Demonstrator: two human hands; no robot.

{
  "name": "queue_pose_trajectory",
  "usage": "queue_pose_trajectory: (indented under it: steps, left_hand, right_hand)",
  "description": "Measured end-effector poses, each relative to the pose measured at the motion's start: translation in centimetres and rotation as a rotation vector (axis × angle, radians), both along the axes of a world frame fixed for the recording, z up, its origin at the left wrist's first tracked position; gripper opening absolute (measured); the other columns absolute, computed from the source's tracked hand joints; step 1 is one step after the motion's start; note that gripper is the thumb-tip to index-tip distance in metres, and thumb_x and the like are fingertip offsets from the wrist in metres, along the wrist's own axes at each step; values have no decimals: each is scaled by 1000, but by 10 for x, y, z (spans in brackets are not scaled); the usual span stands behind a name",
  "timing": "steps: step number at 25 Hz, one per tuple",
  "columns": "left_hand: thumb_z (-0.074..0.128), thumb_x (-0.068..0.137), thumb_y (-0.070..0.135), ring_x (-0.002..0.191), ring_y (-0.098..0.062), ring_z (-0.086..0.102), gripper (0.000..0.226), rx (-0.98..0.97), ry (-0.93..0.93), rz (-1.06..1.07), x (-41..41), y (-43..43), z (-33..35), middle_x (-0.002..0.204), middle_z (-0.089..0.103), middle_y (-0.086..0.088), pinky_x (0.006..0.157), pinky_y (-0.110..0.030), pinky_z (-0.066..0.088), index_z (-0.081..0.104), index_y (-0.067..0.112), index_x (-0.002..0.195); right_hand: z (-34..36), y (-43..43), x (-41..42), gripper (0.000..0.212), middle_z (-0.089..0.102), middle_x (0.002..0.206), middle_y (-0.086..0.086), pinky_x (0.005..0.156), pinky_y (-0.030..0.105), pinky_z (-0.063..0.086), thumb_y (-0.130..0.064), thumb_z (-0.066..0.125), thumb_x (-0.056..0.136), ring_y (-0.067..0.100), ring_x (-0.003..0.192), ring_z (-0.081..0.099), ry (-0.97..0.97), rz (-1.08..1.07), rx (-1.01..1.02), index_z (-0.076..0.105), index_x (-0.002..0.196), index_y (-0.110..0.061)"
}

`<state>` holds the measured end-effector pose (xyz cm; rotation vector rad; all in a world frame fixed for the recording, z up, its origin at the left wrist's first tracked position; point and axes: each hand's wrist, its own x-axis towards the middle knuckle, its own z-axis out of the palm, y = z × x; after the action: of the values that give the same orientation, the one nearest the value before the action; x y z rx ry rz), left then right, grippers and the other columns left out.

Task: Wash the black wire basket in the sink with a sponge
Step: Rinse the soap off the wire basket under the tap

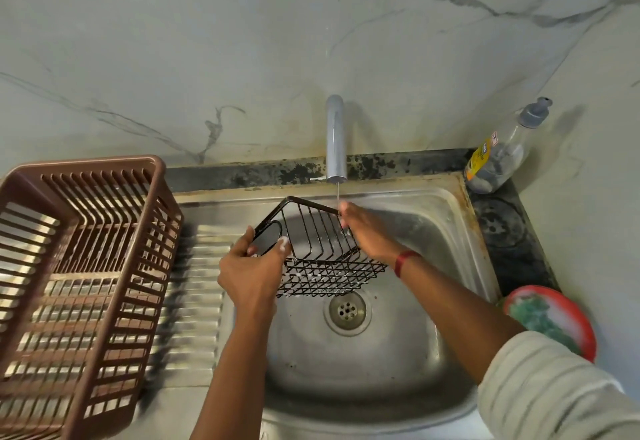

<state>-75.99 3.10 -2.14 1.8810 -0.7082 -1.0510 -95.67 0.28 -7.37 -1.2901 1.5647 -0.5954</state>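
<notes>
- Basket: the black wire basket (322, 252) is held tilted above the sink (450, 231) bowl, between the tap (336, 141) and the drain (347, 311), and does not touch the bowl floor.
- Left hand (252, 273): it grasps the basket's left end with the fingers curled underneath and a foam-flecked thumb on top. Judged purpose: to carry the weight and set the tilt so that water runs off.
- Right hand (367, 235): it lies against the basket's far right rim with its fingertips in the thin stream (337, 193). It cannot be told whether the fingers close on the wire or only rest on it.
- Stage, as a judgement: neither hand holds a sponge and white suds cling to the lower wires, so this looks like rinsing after scrubbing.
- Basket contents: only flecks of foam on the wires.
- Red dish (581, 322): it stands at the sink's right edge and holds a green scrubber (540, 318) with pale lather. It is probably parked within reach of the right hand.
- Bottle (498, 155): a clear pump bottle at the back right corner of the sink surround, with greyish liquid low inside.
- Brown rack (79, 266): a slatted plastic rack on the ribbed drainboard at the sink's left edge, likely where the basket will drain.
- Risk: the wet, soapy wire could slip out of a one-handed hold.
</notes>
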Motion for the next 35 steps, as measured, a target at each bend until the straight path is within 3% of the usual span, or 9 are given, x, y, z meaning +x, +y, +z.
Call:
queue_pose_trajectory:
  steps: [4, 8, 13, 17, 20, 23, 27, 31, 35]
  left_hand:
    - [89, 52, 32, 96, -23, 73, 86, -24, 53, -16, 3, 6, -4, 119, 70, -22, 97, -40, 58, 68, 20, 134]
    - [90, 54, 33, 102, -22, 73, 87, -19, 17, -67, -15, 9, -10, 115, 75, -8, 96, -44, 59, 66, 21, 137]
    - [88, 62, 16, 104, -32, 73, 69, -26, 74, -8, -6, 0, -19, 111, 74, -18, 93, -47, 61, 70, 23, 128]
    - [84, 74, 3, 84, -29, 68, 43, -6, 217, 38, 16, -5, -31, 93, 69, -12, 91, -61, 58, 71, 27, 107]
    - [78, 81, -5, 90, -28, 70, 44, 1, 275, 42, 21, 0, -38, 102, 73, -10, 91, -52, 60, 71, 20, 116]
    - [69, 88, -6, 77, -21, 65, 43, 16, 394, 45, 23, 4, -46, 107, 73, -13, 57, -32, 54, 67, 11, 127]
    - [63, 93, 2, 67, -16, 56, 40, 72, 564, -37, 29, 10, -62, 85, 65, -5, 55, -30, 45, 63, 10, 132]
    - [92, 71, 34, 70, -17, 63, 54, 141, 674, -167, 34, 16, -64, 82, 68, -2, 57, -33, 56, 65, 15, 114]
    - [71, 89, 11, 92, -25, 66, 33, 209, 572, -216, 43, 19, -73, 107, 70, -15, 83, -44, 56, 64, 11, 121]
  right_hand:
    - [-15, 14, -13, 66, 47, 147, 7, 114, 39, 29, -62, 19, 99, 25, 139, 40, 51, -65, 31, 46, 142, -20]
    - [31, -1, 38, 50, 56, 127, 6, 105, 40, 38, -46, 21, 104, 21, 120, 49, 94, 131, -259, 53, 122, -12]
    - [41, -19, 45, 56, 55, 135, 5, 107, 40, 35, -53, 15, 103, 20, 123, 50, 152, 229, -293, 51, 130, -20]
    - [11, -17, -2, 49, 63, 76, 0, 70, 31, 53, -58, 22, 101, 18, 69, 64, 164, 38, -82, 60, 94, -28]
    - [-7, -13, -30, 49, 73, 82, 7, 74, 32, 56, -51, 44, 99, 36, 83, 70, 82, -138, -2, 71, 94, -10]
    - [-12, -10, -50, 39, 73, 86, 15, 83, 34, 57, -34, 66, 91, 24, 77, 68, -63, -295, -32, 70, 91, 4]
    - [0, -5, -63, 19, 68, 67, 7, 71, 33, 57, -20, 75, 84, 11, 52, 59, -391, -511, -35, 72, 85, -1]
    - [12, -13, -61, 31, 57, 52, 0, 48, 19, 42, -24, 77, 82, 7, 41, 38, -238, -424, -46, 68, 82, 6]
    - [26, -20, -57, 43, 37, 45, -6, 79, 21, 48, -23, 83, 76, 6, 40, 31, -145, -317, -109, 48, 54, -12]
